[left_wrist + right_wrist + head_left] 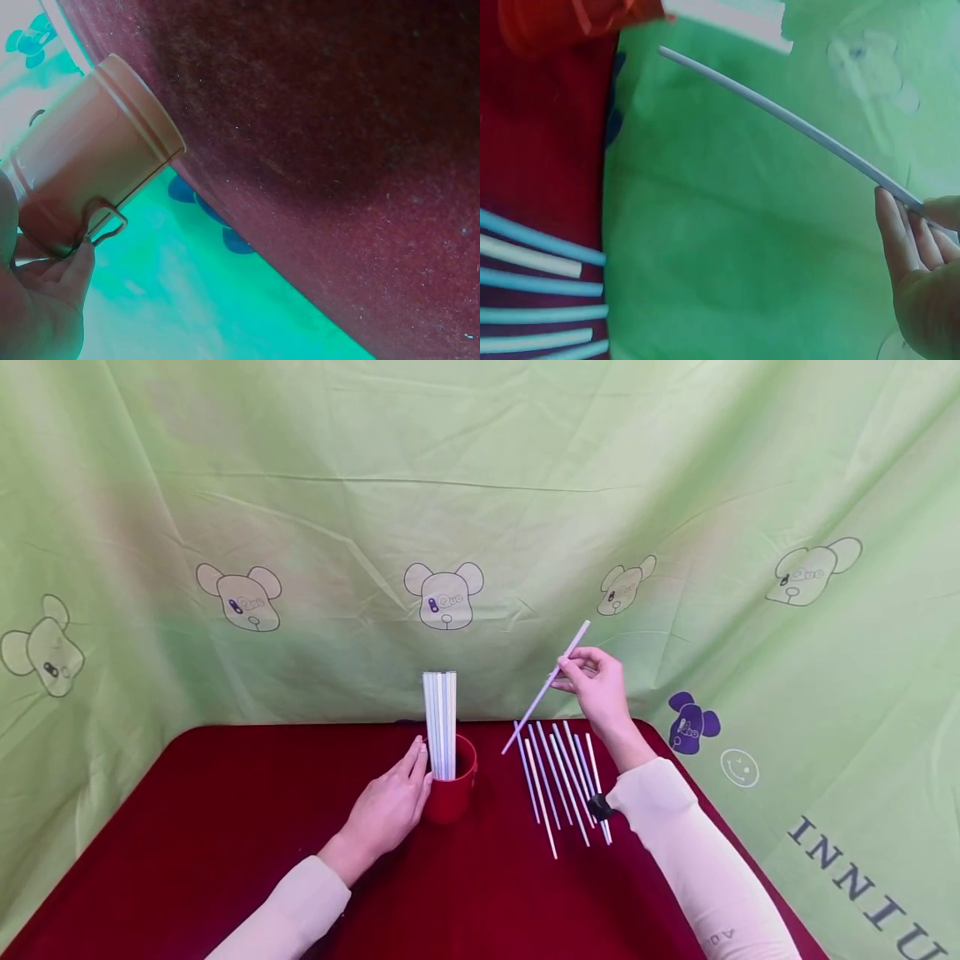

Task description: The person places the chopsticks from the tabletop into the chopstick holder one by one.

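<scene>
Right hand (603,691) pinches straw (540,697); loose straws (542,798) on surface (465,902). Left hand (386,806), fingers straight, touches cup (447,802); bundle (440,722) inside; curtain (480,485) behind.

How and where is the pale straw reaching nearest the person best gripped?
Probably pinch the pale straw at its near end, coming from above on the person's side: it lies flat on the red table, and that end juts past the neighbouring straws, leaving room for fingers.
</scene>
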### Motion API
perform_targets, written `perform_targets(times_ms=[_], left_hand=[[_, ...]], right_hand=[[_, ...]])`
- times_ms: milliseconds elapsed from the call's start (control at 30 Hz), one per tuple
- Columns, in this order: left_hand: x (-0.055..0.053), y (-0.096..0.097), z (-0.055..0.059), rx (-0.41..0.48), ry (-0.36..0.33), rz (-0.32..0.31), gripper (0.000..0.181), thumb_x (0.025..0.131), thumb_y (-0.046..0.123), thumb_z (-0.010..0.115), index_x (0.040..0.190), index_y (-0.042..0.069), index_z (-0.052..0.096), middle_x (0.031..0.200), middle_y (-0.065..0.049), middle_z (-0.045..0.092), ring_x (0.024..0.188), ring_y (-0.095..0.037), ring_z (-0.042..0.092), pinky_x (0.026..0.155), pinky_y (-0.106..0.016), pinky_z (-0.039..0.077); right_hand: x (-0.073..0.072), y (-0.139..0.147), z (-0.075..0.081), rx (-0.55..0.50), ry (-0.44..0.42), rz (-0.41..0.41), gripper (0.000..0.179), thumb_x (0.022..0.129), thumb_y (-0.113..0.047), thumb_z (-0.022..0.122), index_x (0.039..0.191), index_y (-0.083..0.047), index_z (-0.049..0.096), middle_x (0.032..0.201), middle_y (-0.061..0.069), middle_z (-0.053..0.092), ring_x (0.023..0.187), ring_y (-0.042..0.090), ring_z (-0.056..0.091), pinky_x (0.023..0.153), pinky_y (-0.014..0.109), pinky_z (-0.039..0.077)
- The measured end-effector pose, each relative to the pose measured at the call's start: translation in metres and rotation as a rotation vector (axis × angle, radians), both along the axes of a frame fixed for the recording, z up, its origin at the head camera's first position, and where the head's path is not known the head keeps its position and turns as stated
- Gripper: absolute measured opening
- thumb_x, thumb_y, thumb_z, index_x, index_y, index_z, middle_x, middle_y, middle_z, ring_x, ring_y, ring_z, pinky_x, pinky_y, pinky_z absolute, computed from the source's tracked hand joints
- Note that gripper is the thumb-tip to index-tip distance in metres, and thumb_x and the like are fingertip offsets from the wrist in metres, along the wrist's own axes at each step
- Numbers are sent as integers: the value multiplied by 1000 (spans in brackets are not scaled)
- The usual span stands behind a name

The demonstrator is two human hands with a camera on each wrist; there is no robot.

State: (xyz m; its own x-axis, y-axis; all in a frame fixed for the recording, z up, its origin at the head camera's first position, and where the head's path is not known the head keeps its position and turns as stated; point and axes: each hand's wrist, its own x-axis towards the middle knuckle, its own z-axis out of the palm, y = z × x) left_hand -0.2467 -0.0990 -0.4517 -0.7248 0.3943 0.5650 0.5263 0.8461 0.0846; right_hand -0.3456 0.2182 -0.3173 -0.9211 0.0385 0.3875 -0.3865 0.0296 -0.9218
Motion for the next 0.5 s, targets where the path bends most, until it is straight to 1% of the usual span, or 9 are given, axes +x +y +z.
perform_targets(times_ms=[67, 133, 233, 300, 400, 500], left_hand=[[0, 0, 0, -4, 3, 3, 49, 104, 20, 58, 142, -11, 53, 152, -26, 48, 127, -33, 62, 86, -41, 60], [0, -1, 1, -5, 6, 3, 49, 104, 20, 58, 142, -11, 53, 152, -26, 48, 127, -33, 62, 86, -40, 60], [1, -1, 1, -9, 4, -2, 48, 104, 19, 58, 142, -11, 54, 151, -26, 48, 127, -32, 62, 86, -40, 60], [1, -1, 0, -10, 3, -6, 48, 105, 20, 58, 142, -11, 53, 151, -26, 48, 127, -33, 62, 86, -40, 60], [0, 0, 0, -6, 0, -8, 48, 105, 20, 57, 142, -11, 53, 152, -26, 48, 127, -33, 62, 86, -41, 60], [0, 0, 0, -2, -1, -6, 48, 105, 20, 57, 142, -11, 53, 152, -26, 48, 127, -32, 62, 86, -41, 60]], right_hand=[[1, -11, 3, -22, 26, 15, 28, 97, 2, 65, 119, 17, 56, 101, 23, 65, 78, 17, 73, 79, 35, 62], [0, -21, 3, -39, 46, 29, 28, 97, 2, 65, 119, 18, 56, 100, 22, 65, 78, 17, 73, 78, 35, 62], [0, -35, 1, -48, 52, 43, 27, 96, 3, 66, 117, 18, 57, 101, 24, 65, 78, 18, 73, 78, 36, 62], [-1, -43, -3, -41, 49, 52, 26, 96, 4, 66, 116, 18, 57, 103, 28, 64, 78, 18, 73, 78, 36, 62], [-1, -54, -10, 24, 51, 80, 25, 96, 5, 65, 116, 18, 57, 104, 32, 64, 78, 19, 73, 78, 36, 63], [-2, -64, -17, 139, 71, 117, 22, 95, 5, 66, 112, 18, 60, 101, 33, 66, 78, 25, 74, 76, 38, 63]])
